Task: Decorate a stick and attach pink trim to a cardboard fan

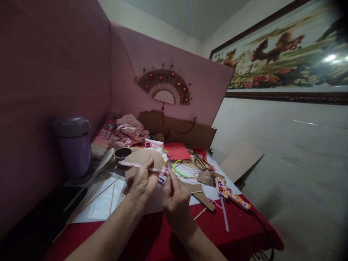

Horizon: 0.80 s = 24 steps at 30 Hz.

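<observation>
My left hand [144, 181] grips a rounded piece of brown cardboard [145, 156], its thumb lying on the face. Along the cardboard's near straight edge runs a strip of pale pink fabric [133, 165]. At the right end of that edge, the fingers of my right hand [175, 194] are pinched together against the fabric's corner; whether they hold the fabric or something else is hidden. Just behind the fingertips lie bright green and purple pipe cleaners [178, 170].
A patterned glue gun [231, 194] with a cord lies at the right, near scissors [202, 162] and cardboard scraps [201, 197]. Thin sticks [100, 195] and a dark cup [122, 154] are at the left. A decorated fan [163, 87] hangs on the pink panel behind.
</observation>
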Each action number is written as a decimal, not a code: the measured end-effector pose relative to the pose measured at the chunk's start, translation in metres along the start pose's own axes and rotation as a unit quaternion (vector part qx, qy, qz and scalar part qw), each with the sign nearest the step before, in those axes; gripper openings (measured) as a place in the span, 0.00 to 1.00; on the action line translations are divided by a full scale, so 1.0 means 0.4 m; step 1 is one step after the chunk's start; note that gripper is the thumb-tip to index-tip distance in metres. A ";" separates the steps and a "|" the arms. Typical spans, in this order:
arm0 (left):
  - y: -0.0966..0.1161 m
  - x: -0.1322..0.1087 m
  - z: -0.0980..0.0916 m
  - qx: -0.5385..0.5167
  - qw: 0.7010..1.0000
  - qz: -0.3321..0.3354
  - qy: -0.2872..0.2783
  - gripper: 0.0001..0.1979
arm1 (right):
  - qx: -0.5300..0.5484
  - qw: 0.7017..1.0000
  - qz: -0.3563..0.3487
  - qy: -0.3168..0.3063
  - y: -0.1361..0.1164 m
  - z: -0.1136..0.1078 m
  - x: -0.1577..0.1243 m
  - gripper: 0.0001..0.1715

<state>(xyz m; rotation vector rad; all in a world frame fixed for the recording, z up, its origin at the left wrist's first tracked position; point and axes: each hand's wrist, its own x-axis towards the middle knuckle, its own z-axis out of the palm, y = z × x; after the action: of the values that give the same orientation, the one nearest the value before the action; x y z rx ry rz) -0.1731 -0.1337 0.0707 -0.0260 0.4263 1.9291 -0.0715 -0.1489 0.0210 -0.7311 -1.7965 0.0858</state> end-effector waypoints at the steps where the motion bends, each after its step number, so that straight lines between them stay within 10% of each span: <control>1: 0.001 -0.005 0.004 0.010 1.000 0.002 -0.004 0.10 | 0.061 0.996 0.063 0.005 -0.001 -0.004 0.003 0.16; 6: 0.001 -0.016 0.004 0.069 0.996 -0.041 -0.043 0.05 | 0.347 0.882 0.308 -0.083 0.005 -0.006 0.028 0.19; 15: -0.008 -0.045 -0.001 0.138 0.978 -0.082 -0.134 0.10 | 0.451 0.820 0.346 -0.068 0.017 0.000 0.035 0.22; 24: -0.005 -0.050 0.002 0.122 0.974 -0.078 -0.173 0.04 | 0.623 0.665 0.409 -0.048 0.020 -0.027 0.054 0.14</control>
<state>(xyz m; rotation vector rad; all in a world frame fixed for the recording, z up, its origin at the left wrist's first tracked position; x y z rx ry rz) -0.1632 -0.1505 0.0753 0.4209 0.4091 1.6733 -0.0623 -0.1344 0.0397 -0.3973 -0.9228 1.7904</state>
